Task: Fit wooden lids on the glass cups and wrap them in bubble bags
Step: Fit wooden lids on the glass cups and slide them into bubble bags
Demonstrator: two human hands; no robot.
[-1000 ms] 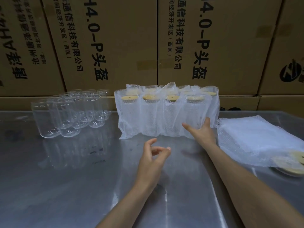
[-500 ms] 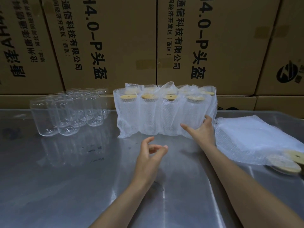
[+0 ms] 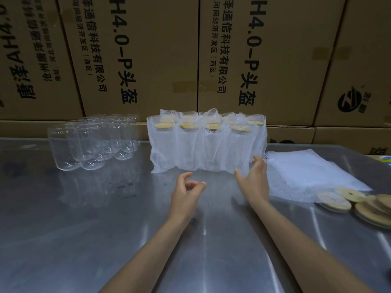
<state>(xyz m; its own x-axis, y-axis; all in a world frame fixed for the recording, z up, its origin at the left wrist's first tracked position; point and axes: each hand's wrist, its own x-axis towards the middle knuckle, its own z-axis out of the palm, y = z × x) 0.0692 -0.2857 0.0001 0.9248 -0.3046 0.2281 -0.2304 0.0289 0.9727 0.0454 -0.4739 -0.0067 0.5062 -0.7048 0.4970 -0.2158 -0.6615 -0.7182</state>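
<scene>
Boxes: cardboard boxes [image 3: 148,60] are standing stacked behind the table.
Table: a steel table [image 3: 84,229] is carrying everything.
Wrapped cups: lidded cups in bubble bags [image 3: 207,144] are standing in rows at the back centre.
Bare cups: glass cups [image 3: 91,142] are clustering at back left.
Bags: flat bubble bags [image 3: 313,168] are lying at right.
Lids: wooden lids [image 3: 359,199] are lying just beside the bags' near corner.
Right hand [image 3: 255,182]: hovering with fingers spread, holding nothing, by the rightmost wrapped cup.
Left hand [image 3: 186,193]: hanging loosely curled, holding nothing.

The room is dim. Soft white streaks of light shine on the grey shiny metal table [image 3: 88,240] below my right hand [image 3: 255,182]. The picture bends at its edges and looks slightly blurry.
</scene>
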